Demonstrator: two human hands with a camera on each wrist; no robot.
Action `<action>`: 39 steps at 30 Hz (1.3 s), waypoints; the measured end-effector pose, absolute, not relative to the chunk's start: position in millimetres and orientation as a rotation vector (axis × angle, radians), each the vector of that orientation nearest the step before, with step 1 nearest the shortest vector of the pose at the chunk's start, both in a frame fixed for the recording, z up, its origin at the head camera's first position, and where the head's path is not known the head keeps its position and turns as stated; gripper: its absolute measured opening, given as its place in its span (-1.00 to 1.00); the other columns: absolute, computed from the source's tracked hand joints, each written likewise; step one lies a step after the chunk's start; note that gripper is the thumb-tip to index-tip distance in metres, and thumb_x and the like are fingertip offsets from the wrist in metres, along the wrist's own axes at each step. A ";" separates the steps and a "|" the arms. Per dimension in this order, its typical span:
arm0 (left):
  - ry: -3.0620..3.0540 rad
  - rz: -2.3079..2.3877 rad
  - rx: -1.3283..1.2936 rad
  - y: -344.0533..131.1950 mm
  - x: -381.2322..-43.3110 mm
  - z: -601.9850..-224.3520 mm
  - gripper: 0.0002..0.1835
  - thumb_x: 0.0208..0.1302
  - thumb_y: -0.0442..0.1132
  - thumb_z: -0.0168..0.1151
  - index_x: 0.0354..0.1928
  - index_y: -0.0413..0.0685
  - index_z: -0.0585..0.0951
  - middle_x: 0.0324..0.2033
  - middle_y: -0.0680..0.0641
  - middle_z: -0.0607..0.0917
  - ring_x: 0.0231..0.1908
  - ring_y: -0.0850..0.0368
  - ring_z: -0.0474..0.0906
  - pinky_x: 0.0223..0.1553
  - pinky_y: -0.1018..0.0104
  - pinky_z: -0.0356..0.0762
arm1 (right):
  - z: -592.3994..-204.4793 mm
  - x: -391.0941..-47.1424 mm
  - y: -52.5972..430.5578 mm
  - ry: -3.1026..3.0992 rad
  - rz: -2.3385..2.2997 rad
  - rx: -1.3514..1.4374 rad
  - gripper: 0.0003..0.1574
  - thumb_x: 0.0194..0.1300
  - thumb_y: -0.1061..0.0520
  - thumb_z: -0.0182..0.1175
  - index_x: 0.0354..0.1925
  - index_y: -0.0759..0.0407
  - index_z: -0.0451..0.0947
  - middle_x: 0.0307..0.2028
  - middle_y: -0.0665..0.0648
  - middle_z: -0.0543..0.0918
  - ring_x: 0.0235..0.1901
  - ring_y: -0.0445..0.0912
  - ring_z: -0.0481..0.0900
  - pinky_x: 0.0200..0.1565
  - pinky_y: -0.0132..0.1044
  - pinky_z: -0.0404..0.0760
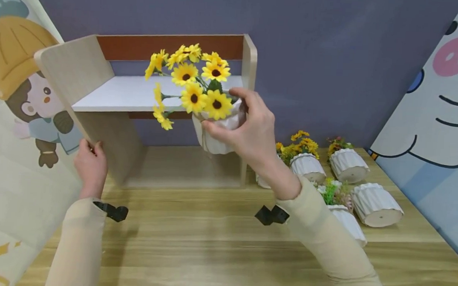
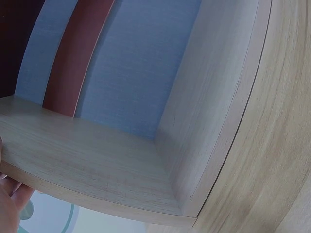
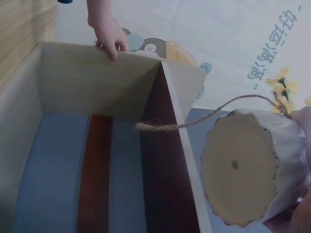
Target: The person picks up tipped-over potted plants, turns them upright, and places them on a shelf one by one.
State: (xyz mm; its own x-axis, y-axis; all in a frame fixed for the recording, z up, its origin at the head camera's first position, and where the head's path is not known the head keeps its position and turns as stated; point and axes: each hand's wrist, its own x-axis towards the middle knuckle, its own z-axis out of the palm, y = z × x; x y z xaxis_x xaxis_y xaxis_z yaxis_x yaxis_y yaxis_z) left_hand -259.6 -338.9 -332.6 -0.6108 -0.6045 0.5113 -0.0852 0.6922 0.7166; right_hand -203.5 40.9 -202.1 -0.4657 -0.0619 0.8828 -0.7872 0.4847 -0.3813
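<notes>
My right hand (image 1: 257,129) grips a white pleated flowerpot (image 1: 218,145) by its rim, thumb in front and fingers at the far side. Yellow artificial sunflowers (image 1: 194,98) lean out of it to the left. The pot is up in the air in front of the small desk shelf's white board (image 1: 112,94). In the right wrist view its round flat underside (image 3: 238,170) shows, with a twine end (image 3: 160,127) dangling. My left hand (image 1: 91,164) holds the front edge of the shelf's left side panel (image 1: 108,144); in the left wrist view its fingers (image 2: 22,195) partly show.
Several white flowerpots, among them an overturned-looking pot (image 1: 377,205) and one with yellow flowers (image 1: 307,165), lie tipped on the wooden table (image 1: 194,244) right of the shelf. A dark wall panel (image 1: 324,66) stands behind. Printed cartoon sheets (image 1: 35,87) flank both sides.
</notes>
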 end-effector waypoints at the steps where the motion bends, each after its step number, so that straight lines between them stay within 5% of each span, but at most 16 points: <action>1: -2.120 -0.845 0.529 -338.9 -259.6 -332.9 -0.60 0.36 -0.03 -0.16 -0.08 -0.27 0.37 -0.18 -0.33 0.58 -0.17 -0.25 0.47 -0.21 0.01 0.30 | -200.1 -203.4 40.6 -1.863 1.047 0.718 -0.13 -0.25 -0.16 0.46 -0.02 0.28 0.44 -0.25 0.13 0.55 -0.40 -0.17 0.40 -0.48 -0.40 0.41; 39: -2.134 -0.808 0.524 -339.3 -258.3 -332.9 -0.60 0.37 -0.02 -0.17 -0.09 -0.28 0.36 -0.23 -0.34 0.56 -0.18 -0.23 0.47 -0.27 0.05 0.31 | -170.8 -247.9 22.4 -1.925 1.055 0.611 -0.13 -0.18 -0.21 0.41 0.00 0.27 0.39 -0.13 0.13 0.53 -0.30 -0.15 0.42 -0.37 -0.41 0.40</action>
